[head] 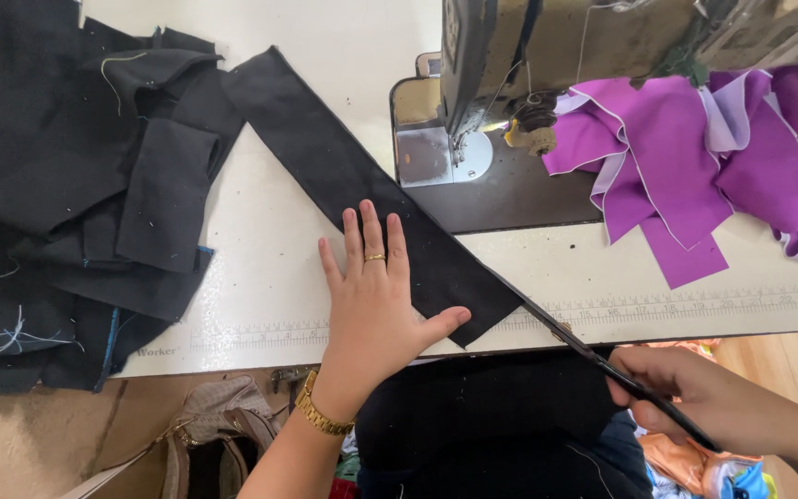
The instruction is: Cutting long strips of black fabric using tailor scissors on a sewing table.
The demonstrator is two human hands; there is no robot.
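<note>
left hand [376,310]: flat, fingers spread & released, pressing on black strip; gold ring, gold watch on wrist
black strip [344,176]: long matte woven band, lies diagonal on pale surface [260,277], lower end at surface edge
right hand [695,393]: clenched round scissors [602,360], thin dark blades along strip's edge
black pile [76,203]: folded pcs w/ loose threads, left
purple pieces [685,157]: smooth, by sewing machine [510,55]

Cream worktable [260,277] w/ a printed ruler strip [695,305] along its front edge filled the view. Sewing machine [547,46] sat at the back, dark bed plate [510,194] set into the top. Tan floor [30,444] at left, wood floor [768,356] at right. Light was soft, even.
</note>
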